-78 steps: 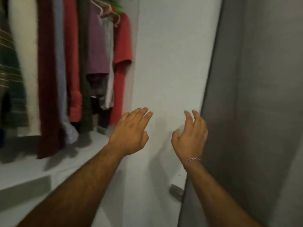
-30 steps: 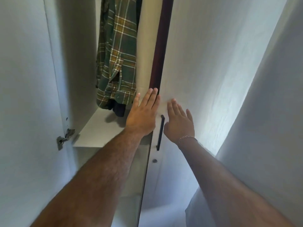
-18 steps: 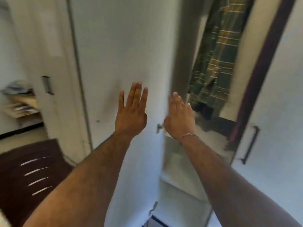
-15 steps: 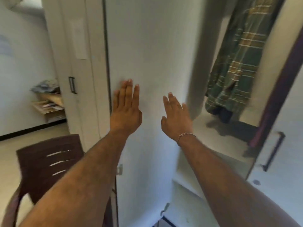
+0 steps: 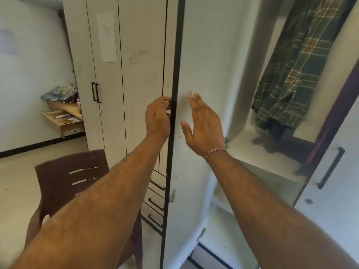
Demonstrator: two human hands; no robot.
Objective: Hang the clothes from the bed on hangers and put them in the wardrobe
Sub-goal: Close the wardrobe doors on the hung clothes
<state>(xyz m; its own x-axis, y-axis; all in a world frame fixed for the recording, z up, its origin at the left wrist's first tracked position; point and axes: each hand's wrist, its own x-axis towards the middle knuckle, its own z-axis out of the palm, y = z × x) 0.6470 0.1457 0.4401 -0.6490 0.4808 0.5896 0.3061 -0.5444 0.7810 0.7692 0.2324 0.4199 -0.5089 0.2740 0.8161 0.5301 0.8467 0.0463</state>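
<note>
A: White laminate, this wardrobe door (image 5: 206, 55), and it stands open with its dark edge toward us. What do the hands do?

B: The left hand (image 5: 158, 118) curls its fingers around the door edge. The right hand (image 5: 204, 123) is flat and spread on the inner face.

A: And the clothes?

B: A green plaid shirt (image 5: 293, 61) hangs inside the wardrobe, right of the door. A brown chair (image 5: 71, 181) stands near, low on the left; more clothes lie on a wooden counter (image 5: 66, 107) far left.
</note>
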